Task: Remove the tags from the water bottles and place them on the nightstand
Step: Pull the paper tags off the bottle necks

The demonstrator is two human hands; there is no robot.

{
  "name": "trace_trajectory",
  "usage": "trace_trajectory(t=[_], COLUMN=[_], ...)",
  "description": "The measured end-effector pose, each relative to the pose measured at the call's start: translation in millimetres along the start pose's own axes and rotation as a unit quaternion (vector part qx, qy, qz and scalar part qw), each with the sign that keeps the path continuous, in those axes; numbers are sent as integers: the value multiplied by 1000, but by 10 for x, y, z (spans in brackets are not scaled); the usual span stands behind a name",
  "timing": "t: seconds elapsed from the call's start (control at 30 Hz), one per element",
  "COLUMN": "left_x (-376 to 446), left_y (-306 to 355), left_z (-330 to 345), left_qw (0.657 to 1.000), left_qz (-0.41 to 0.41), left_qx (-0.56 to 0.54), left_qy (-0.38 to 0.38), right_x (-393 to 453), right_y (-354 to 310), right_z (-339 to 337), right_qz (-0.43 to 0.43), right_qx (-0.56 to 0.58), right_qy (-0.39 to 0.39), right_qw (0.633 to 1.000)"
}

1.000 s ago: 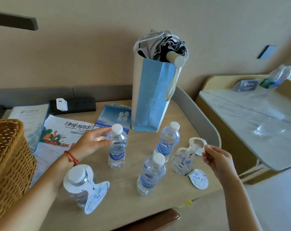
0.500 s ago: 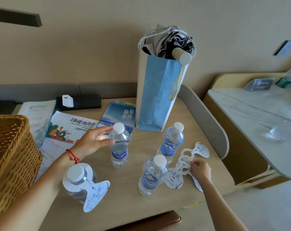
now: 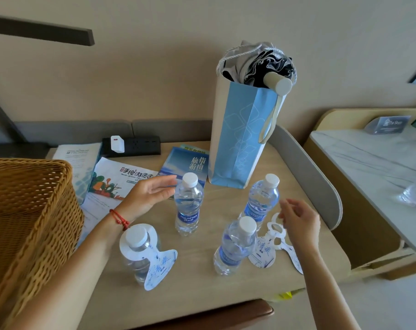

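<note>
**One tag left to pull off**

Head view: Both hands are loose and hold nothing. The left hand (image 3: 152, 195) has its grip apart, fingers straight, just beside the middle bottle (image 3: 188, 206), which has no tag. The right hand (image 3: 300, 220) also has its grip apart, just above the loose tags (image 3: 272, 244) that lie on the counter (image 3: 202, 289).

The last tagged bottle (image 3: 136, 254) stands near the left wrist, closer to the person than the grip. Its tag (image 3: 158, 267) hangs round the neck, under the cap.

To do this step well, I think one hand should hold that bottle still while the other lifts the tag ring straight up over the cap. Pull slowly, or the paper may tear.

Two more bare bottles (image 3: 261, 201) stand left of the right grip and could tip if bumped. A woven basket (image 3: 28, 215) sits close on the left. A blue bag (image 3: 240, 139), some booklets (image 3: 121, 179) and a power strip (image 3: 133, 145) sit farther back.
</note>
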State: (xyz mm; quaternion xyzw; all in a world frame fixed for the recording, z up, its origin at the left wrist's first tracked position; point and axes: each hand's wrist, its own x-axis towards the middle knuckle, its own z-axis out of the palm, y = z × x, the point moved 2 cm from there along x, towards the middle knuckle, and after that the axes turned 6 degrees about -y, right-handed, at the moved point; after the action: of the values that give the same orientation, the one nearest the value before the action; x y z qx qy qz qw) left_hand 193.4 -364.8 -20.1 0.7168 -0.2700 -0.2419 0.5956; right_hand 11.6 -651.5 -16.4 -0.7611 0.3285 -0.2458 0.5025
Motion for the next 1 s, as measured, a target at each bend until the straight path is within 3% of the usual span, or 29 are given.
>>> trace_trajectory(t=[0.1, 0.3, 0.57, 0.73, 1.0], left_x=[-191, -704, -1276, -1351, -1311], left_y=[43, 31, -285, -409, -420], left_z=[-80, -171, -9, 43, 57], left_qw=[1000, 995, 982, 986, 988], left_qz=[9, 14, 31, 28, 10], left_qx=[-23, -35, -80, -131, -144], left_qy=[20, 91, 170, 98, 51], right_x=[-277, -789, -1090, -1110, -1076], right_y=[-553, -1164, -1072, -1033, -1016], right_z=[86, 548, 1361, 1521, 1573], right_qz=[-85, -150, -146, -119, -104], right_qx=[74, 94, -61, -13, 9], right_qy=[-52, -225, -395, -429, -426], right_qw=[992, 958, 905, 895, 899])
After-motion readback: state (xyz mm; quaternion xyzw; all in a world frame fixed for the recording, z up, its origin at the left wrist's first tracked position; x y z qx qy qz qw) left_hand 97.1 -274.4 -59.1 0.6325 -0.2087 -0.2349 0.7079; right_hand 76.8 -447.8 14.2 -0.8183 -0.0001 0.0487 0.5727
